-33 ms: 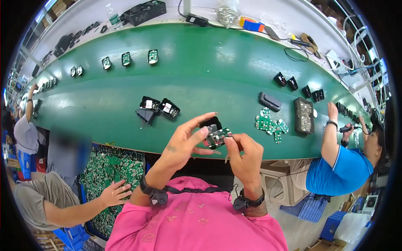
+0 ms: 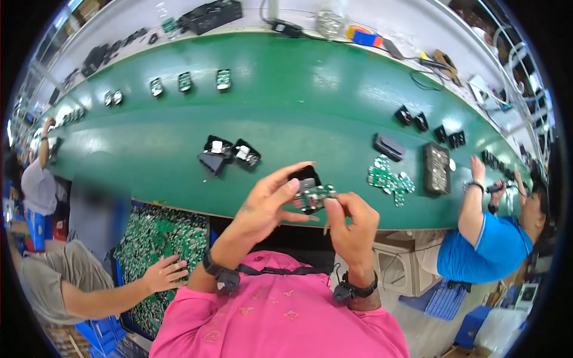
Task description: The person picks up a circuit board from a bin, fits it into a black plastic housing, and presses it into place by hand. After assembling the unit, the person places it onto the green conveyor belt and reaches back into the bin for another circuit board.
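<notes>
My left hand (image 2: 261, 203) is wrapped round a small black plastic housing (image 2: 306, 173), held just above the front edge of the bench. Over the open side of that housing lies a green circuit board (image 2: 315, 198) with silver parts. Thumb and fingers of my right hand (image 2: 353, 224) pinch the board's right end. How far the board sits inside the housing is hidden by my fingers. Left of my hands, two black housings with boards in them (image 2: 246, 153) rest beside a dark empty-looking shell (image 2: 212, 163). To the right lies a pile of loose green boards (image 2: 391, 180).
A dark tray of small metal parts (image 2: 437, 168) and a black case (image 2: 388, 147) stand on the green bench (image 2: 286, 113). Several filled housings (image 2: 223, 79) line its far side. A co-worker's hand (image 2: 165, 275) reaches over a bin of boards (image 2: 161, 235); a blue-shirted person (image 2: 489, 247) works at right.
The whole scene has shifted slightly right in the picture. My hands keep almost the same grip, and the board between them has tilted a little.
</notes>
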Demonstrator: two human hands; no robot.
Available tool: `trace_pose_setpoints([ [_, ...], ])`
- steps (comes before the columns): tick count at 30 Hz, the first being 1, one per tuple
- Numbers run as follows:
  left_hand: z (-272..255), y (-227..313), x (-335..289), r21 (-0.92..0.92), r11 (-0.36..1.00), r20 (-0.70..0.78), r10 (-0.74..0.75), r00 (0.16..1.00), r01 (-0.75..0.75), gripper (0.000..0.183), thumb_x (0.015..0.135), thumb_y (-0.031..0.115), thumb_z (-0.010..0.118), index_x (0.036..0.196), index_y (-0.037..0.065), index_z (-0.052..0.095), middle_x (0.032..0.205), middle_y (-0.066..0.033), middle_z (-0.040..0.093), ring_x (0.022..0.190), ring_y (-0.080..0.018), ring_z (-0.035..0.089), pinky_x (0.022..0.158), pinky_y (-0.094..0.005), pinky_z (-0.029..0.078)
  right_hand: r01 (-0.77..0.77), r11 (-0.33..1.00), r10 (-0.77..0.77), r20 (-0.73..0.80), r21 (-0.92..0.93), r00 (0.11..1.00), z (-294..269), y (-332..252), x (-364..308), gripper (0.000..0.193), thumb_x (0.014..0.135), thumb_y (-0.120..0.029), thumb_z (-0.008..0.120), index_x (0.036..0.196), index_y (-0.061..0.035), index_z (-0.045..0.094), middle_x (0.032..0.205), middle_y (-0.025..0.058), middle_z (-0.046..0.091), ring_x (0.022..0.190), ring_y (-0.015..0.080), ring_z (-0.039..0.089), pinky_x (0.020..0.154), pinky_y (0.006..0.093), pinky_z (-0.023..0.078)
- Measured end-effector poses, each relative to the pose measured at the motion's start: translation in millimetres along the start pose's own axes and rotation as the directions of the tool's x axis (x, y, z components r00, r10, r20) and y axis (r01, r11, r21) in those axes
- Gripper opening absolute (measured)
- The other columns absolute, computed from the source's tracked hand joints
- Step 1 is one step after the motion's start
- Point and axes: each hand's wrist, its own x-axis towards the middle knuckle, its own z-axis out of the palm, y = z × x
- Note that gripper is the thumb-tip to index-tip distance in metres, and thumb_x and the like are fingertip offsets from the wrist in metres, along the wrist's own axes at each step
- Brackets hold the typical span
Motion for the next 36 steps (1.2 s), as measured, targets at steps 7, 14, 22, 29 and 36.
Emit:
trace_pose_setpoints([
  [7, 9.7, -22.4, 3.3, 0.038, 0.992, -0.123, 0.12, 0.985, -0.116, 0.037, 0.1, 0.02, 0.059, 0.135, 0.009, 0.053, 0.109, -0.0031, 0.056, 0.092, -0.0101, 0.059, 0.074, -0.0306, 0.063, -0.085, 0.964, 0.095, -0.026, 0.253, 0.995, 16.4, -0.6, -14.7, 0.007, 0.095, -0.005, 0.063, 0.097, 0.0023, 0.064, 0.084, 0.0008, 0.063, 0.067, 0.0051, 0.056, 0.052, 0.0197, 0.042],
  [14, 3.5, -16.7, -2.2, 0.279, 0.928, -0.019, 0.262, 0.965, -0.247, 0.045, 0.099, 0.016, 0.058, 0.142, 0.007, 0.047, 0.122, -0.0069, 0.055, 0.106, -0.0156, 0.061, 0.082, -0.0308, 0.061, -0.306, 0.782, 0.292, 0.115, 0.542, 0.949, -0.3, -3.7, -4.7, 0.02, 0.097, -0.011, 0.063, 0.082, 0.0015, 0.061, 0.069, 0.0014, 0.059, 0.054, 0.0057, 0.052, 0.044, 0.0196, 0.038],
  [22, 13.7, -24.5, -6.6, 0.577, 0.712, 0.186, 0.363, 0.913, -0.4, 0.064, 0.086, 0.001, 0.067, 0.146, 0.008, 0.046, 0.129, -0.0062, 0.045, 0.113, -0.0164, 0.057, 0.089, -0.0286, 0.055, -0.223, 0.945, 0.169, 0.229, 0.239, 0.959, -14.9, -24.3, 2.8, 0.02, 0.095, -0.011, 0.064, 0.08, 0.0027, 0.064, 0.061, 0.0039, 0.057, 0.051, 0.0099, 0.051, 0.047, 0.0264, 0.038],
  [29, 10.5, -32.9, -7.5, 0.678, 0.555, 0.148, 0.539, 0.829, -0.482, 0.051, 0.088, -0.006, 0.053, 0.139, 0.002, 0.052, 0.143, -0.0166, 0.051, 0.116, -0.0209, 0.06, 0.092, -0.0328, 0.052, -0.199, 0.98, 0.196, 0.123, 0.01, 0.973, -9.4, -26.0, -4.3, 0.02, 0.089, -0.013, 0.071, 0.078, 0.0032, 0.064, 0.061, 0.0093, 0.058, 0.052, 0.0161, 0.051, 0.05, 0.031, 0.038],
  [36, 7.4, -28.4, -13.6, 0.503, 0.761, 0.218, 0.348, 0.912, -0.41, 0.057, 0.088, -0.009, 0.041, 0.144, 0.0, 0.04, 0.15, -0.0143, 0.041, 0.132, -0.0196, 0.047, 0.105, -0.0333, 0.045, -0.215, 0.976, 0.213, 0.067, 0.034, 0.975, -4.0, -15.9, -3.6, 0.025, 0.091, -0.018, 0.07, 0.078, 0.003, 0.064, 0.061, 0.0102, 0.058, 0.052, 0.0173, 0.051, 0.05, 0.0326, 0.039],
])
